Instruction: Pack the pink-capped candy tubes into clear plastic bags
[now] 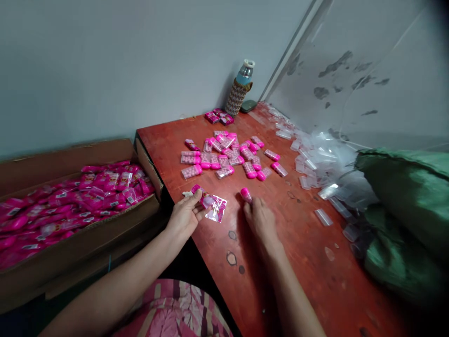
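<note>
My left hand (185,215) pinches a shiny pink printed sleeve (216,208) over the table's near left edge; a second pink piece lies against the fingers. My right hand (261,219) is closed around a small container with a pink cap (246,194), and the fingers hide most of its body. Beyond both hands lies a loose group of clear containers (210,160) with pink caps and pale round pieces inside. A small pink printed packet (191,145) rests at the left of that group.
An open cardboard box (122,216) full of pink packets (91,187) stands left of the red table (224,271). Clear empty tubes (323,217) spill from a green sack (403,201) at the right. A bottle in a woven cover (237,96) stands at the back beside pink packs (219,116).
</note>
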Demonstrator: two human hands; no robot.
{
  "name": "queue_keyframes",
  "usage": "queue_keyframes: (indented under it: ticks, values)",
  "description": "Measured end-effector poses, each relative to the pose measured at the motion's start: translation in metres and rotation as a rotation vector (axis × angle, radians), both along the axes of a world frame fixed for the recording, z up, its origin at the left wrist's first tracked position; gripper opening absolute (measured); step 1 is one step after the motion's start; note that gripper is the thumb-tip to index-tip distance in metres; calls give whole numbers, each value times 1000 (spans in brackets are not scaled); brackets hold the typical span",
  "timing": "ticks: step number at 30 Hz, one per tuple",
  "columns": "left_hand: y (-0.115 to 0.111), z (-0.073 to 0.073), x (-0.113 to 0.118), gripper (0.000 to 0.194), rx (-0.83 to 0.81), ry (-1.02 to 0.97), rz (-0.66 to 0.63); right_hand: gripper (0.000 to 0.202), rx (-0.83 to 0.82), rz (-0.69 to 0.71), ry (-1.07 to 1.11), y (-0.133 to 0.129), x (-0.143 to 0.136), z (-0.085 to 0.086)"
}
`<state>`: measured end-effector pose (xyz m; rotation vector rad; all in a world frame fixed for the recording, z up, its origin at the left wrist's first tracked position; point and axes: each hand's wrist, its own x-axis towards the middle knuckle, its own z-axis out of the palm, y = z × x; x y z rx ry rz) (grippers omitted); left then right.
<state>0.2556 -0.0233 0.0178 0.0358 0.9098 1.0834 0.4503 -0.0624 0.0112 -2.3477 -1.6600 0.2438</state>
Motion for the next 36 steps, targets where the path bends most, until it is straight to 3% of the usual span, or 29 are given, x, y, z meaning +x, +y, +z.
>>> queue_keyframes:
  ticks: [5, 8, 12, 20, 27, 36]
  values:
    - [0, -4, 1, 5, -22, -34, 49, 32, 36, 19, 969, -31, -45, 11]
    - [-2, -6, 4, 5, -4, -69, 51, 30, 19, 16, 1186, -45, -75, 12]
    - [-6, -7, 9, 5, 35, -93, -4, 27, 43, 1, 1237, -48, -92, 6]
    - [-9, -4, 7, 11, 127, -89, -132, 28, 27, 7, 1365, -46, -95, 2]
    - [-12, 4, 4, 25, 321, -1, -284, 27, 23, 51, 1283, -46, -94, -2]
    - [-12, 2, 3, 23, 348, 86, -447, 23, 71, 66, 1108, -47, -91, -2]
